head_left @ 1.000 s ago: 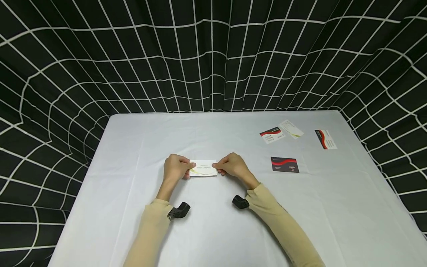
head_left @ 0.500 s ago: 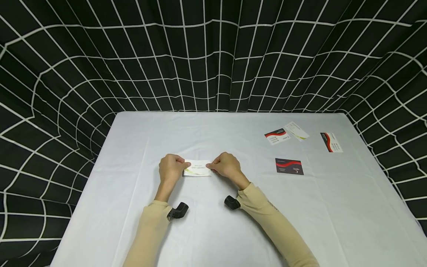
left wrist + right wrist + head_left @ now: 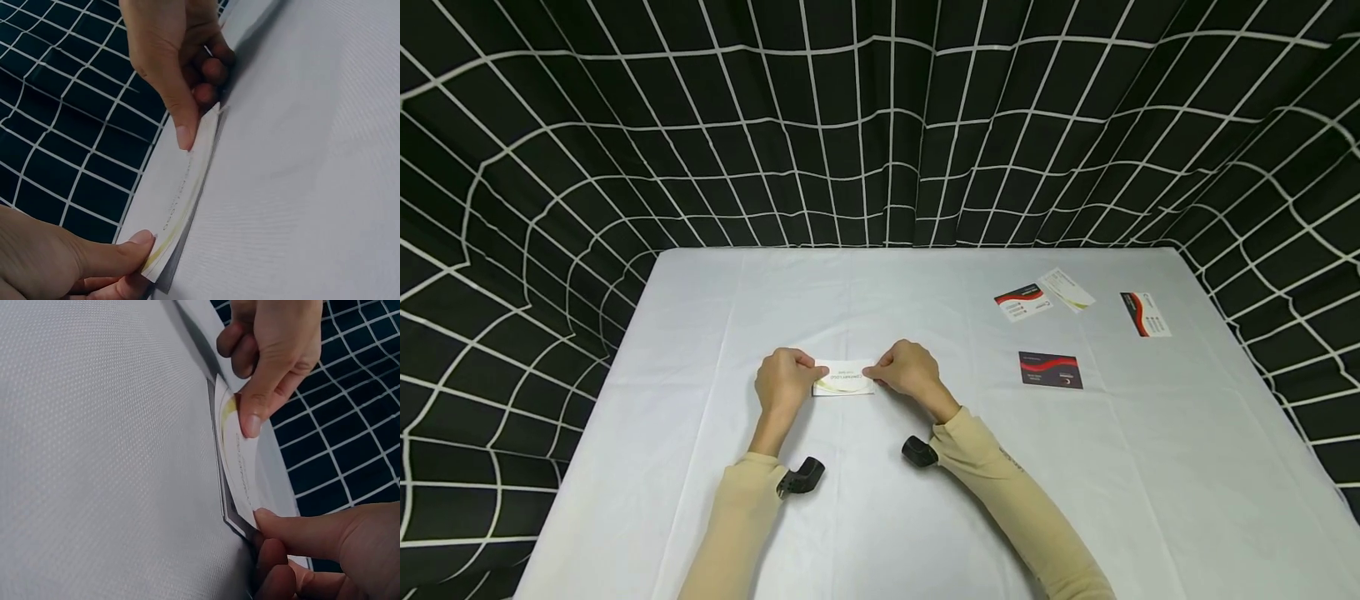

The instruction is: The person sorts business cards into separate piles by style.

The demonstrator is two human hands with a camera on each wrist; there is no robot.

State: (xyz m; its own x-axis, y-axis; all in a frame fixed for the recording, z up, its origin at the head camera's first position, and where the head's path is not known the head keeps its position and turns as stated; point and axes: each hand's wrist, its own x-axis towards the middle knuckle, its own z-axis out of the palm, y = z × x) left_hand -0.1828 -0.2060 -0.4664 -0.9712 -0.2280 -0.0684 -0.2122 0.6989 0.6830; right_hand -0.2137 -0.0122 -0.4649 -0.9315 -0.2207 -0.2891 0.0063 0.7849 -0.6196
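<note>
Together the left hand (image 3: 783,382) and right hand (image 3: 907,372) pinched the short ends of a white card (image 3: 844,378) between thumb and curled fingers (image 3: 187,119), holding it just above the middle of the counter (image 3: 880,517), with four other cards (image 3: 1050,370) lying well apart at the right.

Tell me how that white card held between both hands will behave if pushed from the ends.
The white card, pinched by the left hand and right hand, already bows slightly, so it probably flexes rather than snaps. It looks thin, likely very light.
</note>
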